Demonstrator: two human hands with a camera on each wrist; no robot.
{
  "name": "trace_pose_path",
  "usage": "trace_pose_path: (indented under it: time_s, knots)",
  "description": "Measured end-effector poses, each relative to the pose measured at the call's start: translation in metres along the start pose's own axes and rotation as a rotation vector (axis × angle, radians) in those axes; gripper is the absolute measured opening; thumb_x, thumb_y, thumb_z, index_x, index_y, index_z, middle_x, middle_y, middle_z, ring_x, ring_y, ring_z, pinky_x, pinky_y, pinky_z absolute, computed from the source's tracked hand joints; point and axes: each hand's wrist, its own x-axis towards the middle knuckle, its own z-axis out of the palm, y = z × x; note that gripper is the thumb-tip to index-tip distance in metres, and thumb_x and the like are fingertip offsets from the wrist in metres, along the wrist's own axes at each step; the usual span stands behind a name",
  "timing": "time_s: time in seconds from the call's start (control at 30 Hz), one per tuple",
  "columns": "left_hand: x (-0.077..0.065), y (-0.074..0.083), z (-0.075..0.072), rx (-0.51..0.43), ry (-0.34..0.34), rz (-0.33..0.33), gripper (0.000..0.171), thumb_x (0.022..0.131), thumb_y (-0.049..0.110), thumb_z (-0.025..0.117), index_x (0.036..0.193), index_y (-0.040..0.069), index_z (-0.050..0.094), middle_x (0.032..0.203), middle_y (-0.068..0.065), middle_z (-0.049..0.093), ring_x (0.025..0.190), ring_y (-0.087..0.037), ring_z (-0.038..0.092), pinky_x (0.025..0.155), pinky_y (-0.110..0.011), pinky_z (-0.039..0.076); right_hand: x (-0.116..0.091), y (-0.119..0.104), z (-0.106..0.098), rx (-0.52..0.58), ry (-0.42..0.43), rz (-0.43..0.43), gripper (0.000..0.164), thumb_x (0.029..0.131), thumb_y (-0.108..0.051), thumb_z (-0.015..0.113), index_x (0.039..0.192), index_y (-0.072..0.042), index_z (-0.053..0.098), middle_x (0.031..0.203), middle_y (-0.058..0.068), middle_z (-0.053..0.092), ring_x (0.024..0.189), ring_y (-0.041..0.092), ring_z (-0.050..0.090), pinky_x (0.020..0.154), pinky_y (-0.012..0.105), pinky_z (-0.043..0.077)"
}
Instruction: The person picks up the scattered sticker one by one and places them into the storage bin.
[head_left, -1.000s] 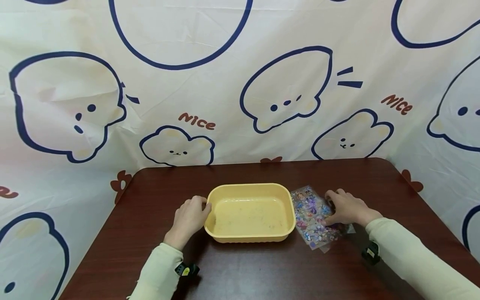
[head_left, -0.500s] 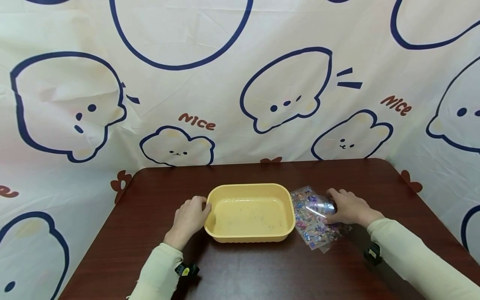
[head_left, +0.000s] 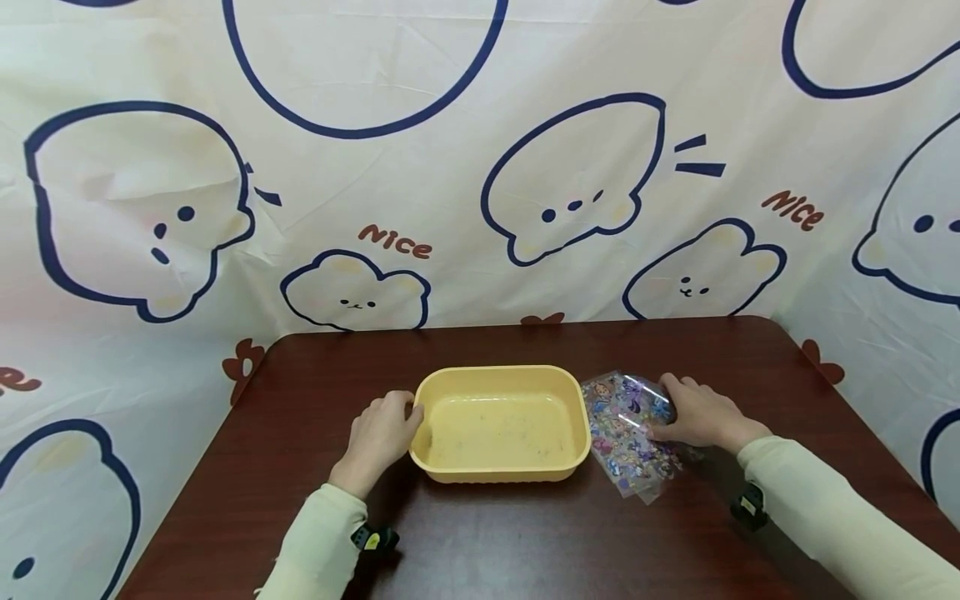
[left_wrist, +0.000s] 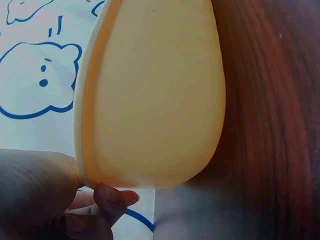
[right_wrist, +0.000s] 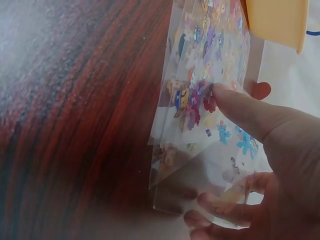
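A pale yellow plastic basin [head_left: 500, 433] stands on the table, and its inside holds nothing I can make out. At its left end my left hand [head_left: 380, 435] grips the rim, fingers curled under it in the left wrist view. Against the basin's right side lie several clear sticker sheets [head_left: 624, 425] with small colourful cartoon figures. My right hand [head_left: 702, 414] holds their right edge. In the right wrist view the thumb [right_wrist: 245, 110] presses on the top sheet while the other fingers are behind the clear film. The upper sheet bends under this hold.
The dark red-brown wooden table [head_left: 510, 542] has rounded far corners. A pale cloth [head_left: 450, 192] with blue-outlined cartoon bears hangs behind it and along both sides. Dark bands with small devices are on both wrists.
My right hand has shifted slightly right and drawn the upper sticker sheet into a raised bend, with the glare on it changing. The left hand and the basin stay in place.
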Motion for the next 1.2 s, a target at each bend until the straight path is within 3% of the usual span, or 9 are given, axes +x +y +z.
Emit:
trace_pose_path:
  time_s: [0.23, 0.43, 0.6, 0.77, 0.9, 1.03, 1.2]
  knots:
    - [0.0, -0.001, 0.0, -0.007, -0.007, 0.0, 0.035, 0.1, 0.027, 0.058, 0.122, 0.003, 0.07, 0.089, -0.01, 0.071, 0.064, -0.017, 0.056, 0.056, -0.031, 0.041, 0.002, 0.003, 0.0, 0.058, -0.021, 0.006, 0.078, 0.077, -0.047, 0.083, 0.124, 0.004, 0.045, 0.097, 0.018, 0.064, 0.077, 0.024, 0.058, 0.064, 0.041, 0.052]
    - [-0.001, -0.001, -0.001, -0.009, 0.002, 0.009, 0.034, 0.1, 0.027, 0.058, 0.121, 0.003, 0.07, 0.088, -0.01, 0.07, 0.064, -0.018, 0.056, 0.057, -0.032, 0.041, 0.004, 0.006, -0.002, 0.084, -0.049, 0.016, 0.079, 0.08, -0.043, 0.081, 0.128, 0.007, 0.043, 0.099, 0.02, 0.066, 0.075, 0.022, 0.059, 0.063, 0.039, 0.052]
    - [-0.002, -0.001, 0.0, -0.009, -0.003, 0.002, 0.033, 0.1, 0.027, 0.058, 0.119, 0.004, 0.071, 0.084, -0.008, 0.068, 0.064, -0.018, 0.056, 0.057, -0.033, 0.041, 0.004, 0.008, 0.0, 0.092, -0.035, 0.022, 0.062, 0.083, -0.035, 0.079, 0.12, 0.005, 0.05, 0.099, 0.019, 0.066, 0.076, 0.022, 0.059, 0.064, 0.04, 0.052]
    - [-0.002, -0.001, 0.001, -0.011, -0.003, 0.001, 0.033, 0.1, 0.027, 0.058, 0.12, 0.003, 0.07, 0.085, -0.009, 0.069, 0.064, -0.018, 0.056, 0.056, -0.032, 0.041, 0.003, 0.011, 0.003, 0.147, 0.012, 0.025, 0.03, 0.089, -0.02, 0.07, 0.104, 0.002, 0.056, 0.077, 0.007, 0.06, 0.063, 0.017, 0.054, 0.055, 0.034, 0.042]
    - [-0.002, -0.001, 0.002, -0.004, 0.011, 0.01, 0.032, 0.099, 0.026, 0.058, 0.119, 0.004, 0.071, 0.09, -0.01, 0.071, 0.066, -0.018, 0.057, 0.056, -0.033, 0.041, 0.003, 0.016, 0.005, 0.17, 0.037, 0.029, 0.011, 0.093, -0.014, 0.06, 0.092, -0.004, 0.055, 0.071, 0.003, 0.056, 0.056, 0.015, 0.049, 0.052, 0.032, 0.036]
    - [-0.002, -0.001, 0.002, -0.002, 0.033, 0.023, 0.031, 0.098, 0.025, 0.058, 0.116, 0.004, 0.073, 0.092, -0.011, 0.073, 0.067, -0.019, 0.058, 0.056, -0.034, 0.042, 0.003, 0.019, 0.004, 0.193, 0.038, 0.015, 0.011, 0.096, -0.013, 0.055, 0.089, -0.005, 0.057, 0.067, 0.001, 0.057, 0.054, 0.014, 0.049, 0.05, 0.032, 0.037]
    - [-0.001, -0.001, 0.002, -0.02, 0.032, 0.03, 0.03, 0.098, 0.024, 0.058, 0.114, 0.004, 0.074, 0.085, -0.008, 0.07, 0.064, -0.018, 0.056, 0.055, -0.031, 0.04, 0.003, 0.022, -0.001, 0.21, 0.037, -0.027, 0.016, 0.097, -0.015, 0.058, 0.083, -0.007, 0.059, 0.066, 0.0, 0.057, 0.055, 0.013, 0.049, 0.05, 0.03, 0.038]
